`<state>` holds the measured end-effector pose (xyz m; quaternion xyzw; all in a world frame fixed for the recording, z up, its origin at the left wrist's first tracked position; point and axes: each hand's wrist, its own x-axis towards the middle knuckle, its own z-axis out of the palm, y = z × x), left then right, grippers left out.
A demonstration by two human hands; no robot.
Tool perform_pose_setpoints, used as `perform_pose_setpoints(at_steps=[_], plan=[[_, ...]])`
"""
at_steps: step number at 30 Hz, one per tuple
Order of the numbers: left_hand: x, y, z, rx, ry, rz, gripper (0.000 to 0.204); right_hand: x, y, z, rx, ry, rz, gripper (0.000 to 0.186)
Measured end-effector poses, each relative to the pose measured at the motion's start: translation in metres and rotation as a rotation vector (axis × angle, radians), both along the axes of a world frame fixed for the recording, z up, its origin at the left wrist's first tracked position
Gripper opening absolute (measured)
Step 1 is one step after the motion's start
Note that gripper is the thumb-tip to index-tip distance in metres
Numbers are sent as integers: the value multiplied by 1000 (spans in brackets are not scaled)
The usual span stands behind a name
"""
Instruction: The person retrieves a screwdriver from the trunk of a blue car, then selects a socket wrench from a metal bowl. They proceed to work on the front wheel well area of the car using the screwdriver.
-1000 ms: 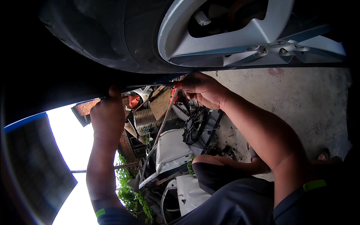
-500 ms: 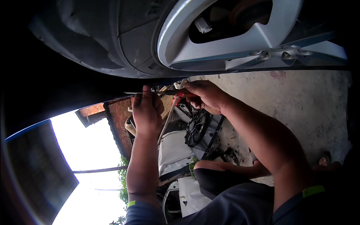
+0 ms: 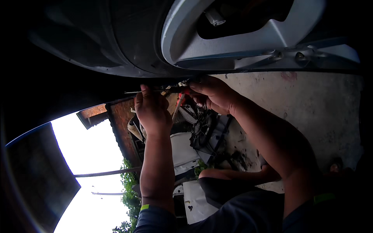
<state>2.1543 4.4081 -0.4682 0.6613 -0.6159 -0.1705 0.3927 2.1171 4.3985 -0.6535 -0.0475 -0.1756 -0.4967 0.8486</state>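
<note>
A screwdriver [image 3: 184,91] with a red and black handle lies level just under a car tyre [image 3: 132,42]. Its thin shaft points left toward the dark wheel well, and where the tip ends is lost in shadow. My right hand [image 3: 214,94] is closed around the handle end. Farther left, my left hand [image 3: 152,110] pinches the shaft between thumb and fingers, thumb upward. Above both hands, the silver alloy wheel [image 3: 237,52] fills the upper part of the view.
Dark bodywork closes in at upper left. Beyond my hands lie a black fan-like car part [image 3: 204,128], white body panels [image 3: 196,194] and other scrap. Concrete floor [image 3: 295,108] stretches to the right. A brick wall [image 3: 126,116] stands behind.
Both hands have risen slightly with the screwdriver, and my left forearm has swung a little to the right. The picture is darker.
</note>
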Motion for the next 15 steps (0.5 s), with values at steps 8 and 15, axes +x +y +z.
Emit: perform_pose_setpoints(at_steps=[8,15], plan=[[-3,-2,4,10,8,-73,27,-12,2,2,11,55,80,34],[-7,-1,0,-64,36,64,31,-6,4,0,24,103,87,29]])
